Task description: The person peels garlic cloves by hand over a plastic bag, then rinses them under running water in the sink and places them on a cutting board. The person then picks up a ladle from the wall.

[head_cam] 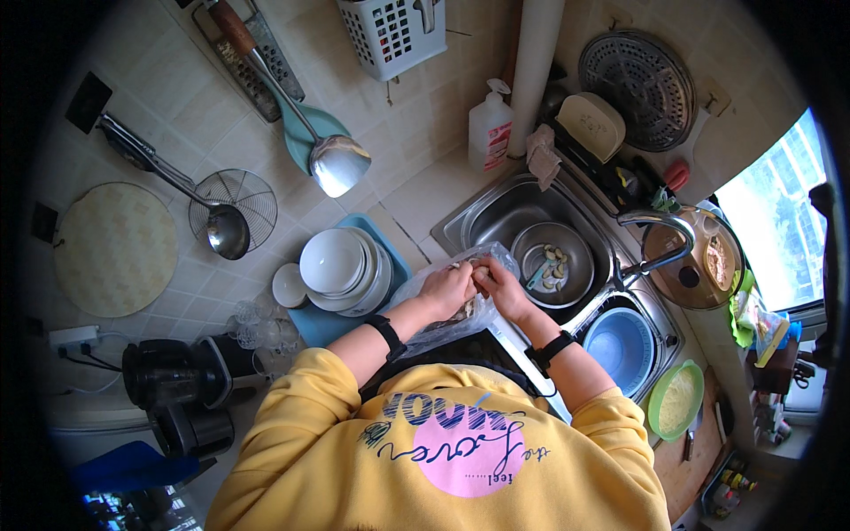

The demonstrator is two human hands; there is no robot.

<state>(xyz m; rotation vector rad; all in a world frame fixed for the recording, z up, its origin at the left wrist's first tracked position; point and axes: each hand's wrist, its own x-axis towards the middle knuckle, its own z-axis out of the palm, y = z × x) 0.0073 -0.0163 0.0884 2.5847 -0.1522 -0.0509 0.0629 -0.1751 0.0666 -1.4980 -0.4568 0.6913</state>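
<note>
My left hand [443, 293] and my right hand [503, 290] meet above a clear plastic bag [420, 344]. Between their fingertips is a small pale piece of food [481, 273], largely covered by the fingers; its kind is hard to make out. Brownish-white bits [470, 308] show inside the bag under the hands. To the right, a round steel bowl [584, 282] sits in the steel sink [488, 222]. Several small pale pieces [560, 269] lie in that bowl, along with a small tool with a teal handle [535, 277].
White bowls [332, 261] are stacked on a blue tray [312, 325] at left, near glasses [265, 358]. The faucet [684, 245] arches beside a blue basin [617, 348]. A green bowl [695, 391] of yellowish food and a knife [690, 443] rest on a wooden board [684, 478].
</note>
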